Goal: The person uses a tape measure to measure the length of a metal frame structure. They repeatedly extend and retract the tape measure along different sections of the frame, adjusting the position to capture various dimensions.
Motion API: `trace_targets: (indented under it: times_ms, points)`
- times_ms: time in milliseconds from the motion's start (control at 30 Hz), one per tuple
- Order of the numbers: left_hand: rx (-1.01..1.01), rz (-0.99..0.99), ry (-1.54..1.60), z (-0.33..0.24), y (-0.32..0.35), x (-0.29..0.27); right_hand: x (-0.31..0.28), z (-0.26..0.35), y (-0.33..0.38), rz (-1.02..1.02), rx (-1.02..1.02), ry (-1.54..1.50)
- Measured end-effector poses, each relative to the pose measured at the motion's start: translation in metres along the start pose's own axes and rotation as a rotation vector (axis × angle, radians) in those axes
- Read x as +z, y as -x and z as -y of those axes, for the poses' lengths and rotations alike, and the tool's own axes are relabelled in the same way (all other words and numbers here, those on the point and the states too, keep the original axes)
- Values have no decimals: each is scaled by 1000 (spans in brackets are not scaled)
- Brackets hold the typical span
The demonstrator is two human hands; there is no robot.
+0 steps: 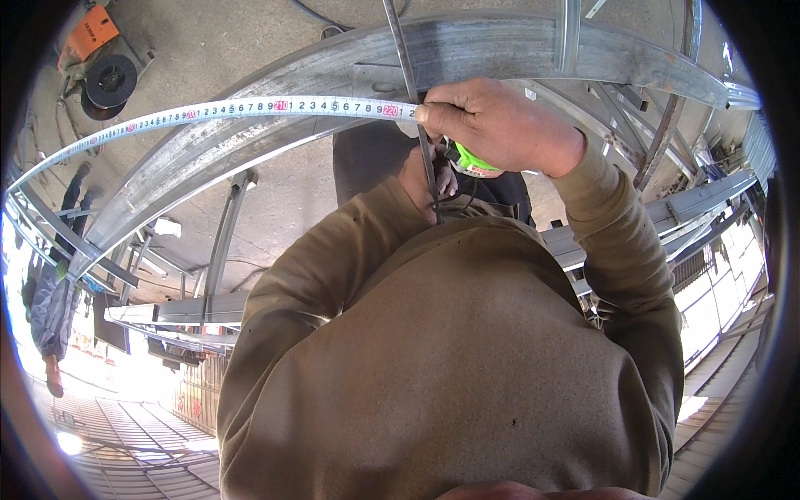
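My right hand [487,121] is closed on a tape measure [477,162] with a bright green case, mostly covered by the palm. Its thumb presses the white blade [308,106], which stretches in a long arc to the far left, above a grey steel beam [275,79]. Just left of the thumb, a thin dark metal bar [405,54] crosses the beam and runs down to my waist. My left hand [414,177] is closed around the bar's lower part, close to my body; its fingers are partly hidden.
A black wire spool [110,81] and an orange machine [88,36] stand on the concrete floor at the upper left. More steel profiles [667,208] lie at the right. Another person [52,304] stands at the far left, near the beam's end.
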State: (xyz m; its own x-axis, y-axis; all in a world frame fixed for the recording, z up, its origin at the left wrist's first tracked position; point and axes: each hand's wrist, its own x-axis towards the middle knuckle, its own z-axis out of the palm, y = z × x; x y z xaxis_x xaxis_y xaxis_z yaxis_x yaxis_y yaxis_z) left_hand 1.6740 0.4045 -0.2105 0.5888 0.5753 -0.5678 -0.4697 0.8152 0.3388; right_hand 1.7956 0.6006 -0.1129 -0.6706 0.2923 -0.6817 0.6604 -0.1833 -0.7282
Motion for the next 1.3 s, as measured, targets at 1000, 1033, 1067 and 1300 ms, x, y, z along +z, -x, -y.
trace_targets:
  times_ms: [1000,1033,1067,1300]
  points:
    - [128,-23,-20,8,-3,2,0,-2,0,11,36,15]
    - [132,-19,-28,9,-3,2,-1,-2,0,18,48,0]
    - [99,-46,-4,11,-3,3,-1,-2,0,24,60,-15]
    - [43,-100,29,13,-1,5,2,-6,-1,-2,7,0]
